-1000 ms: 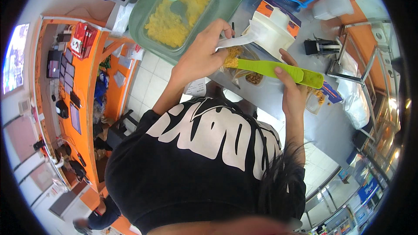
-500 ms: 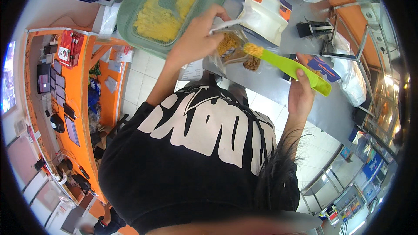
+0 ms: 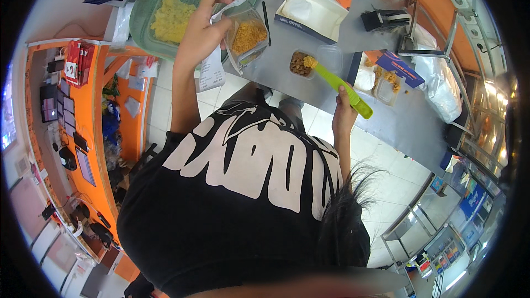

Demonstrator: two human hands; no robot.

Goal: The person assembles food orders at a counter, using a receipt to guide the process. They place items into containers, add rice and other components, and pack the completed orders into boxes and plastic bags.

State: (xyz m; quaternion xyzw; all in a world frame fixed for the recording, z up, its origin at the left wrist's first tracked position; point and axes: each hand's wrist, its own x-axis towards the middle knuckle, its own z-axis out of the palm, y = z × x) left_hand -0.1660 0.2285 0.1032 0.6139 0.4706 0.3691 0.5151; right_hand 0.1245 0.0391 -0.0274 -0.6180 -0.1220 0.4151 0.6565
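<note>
My left hand (image 3: 201, 36) is closed around a clear plastic pouch (image 3: 264, 40) of orange-yellow crumbs (image 3: 248, 37), along with a long paper receipt (image 3: 212, 73) that dangles below the wrist. A lime-green long-handled scoop (image 3: 335, 81) is gripped in my right hand (image 3: 345, 109). Crumbs cling to the scoop's far tip, which hangs over or touches the edge of a small clear tub (image 3: 301, 65) of brown chunks. That tub stands on the metal table (image 3: 381, 132), between my two hands.
At the far left, a green tray (image 3: 144, 19) holds a bin of yellow crumbs (image 3: 175, 14). An open carton (image 3: 309, 27) stands behind the tub. Right of my hand lies another carton (image 3: 400, 69) with a crumb-filled tub. A black device (image 3: 385, 20) and white plastic bags (image 3: 441, 94) are further right.
My left hand has moved left and up with the pouch and receipt, uncovering the tub of brown chunks. My right hand and the scoop have shifted left, uncovering the right-hand carton.
</note>
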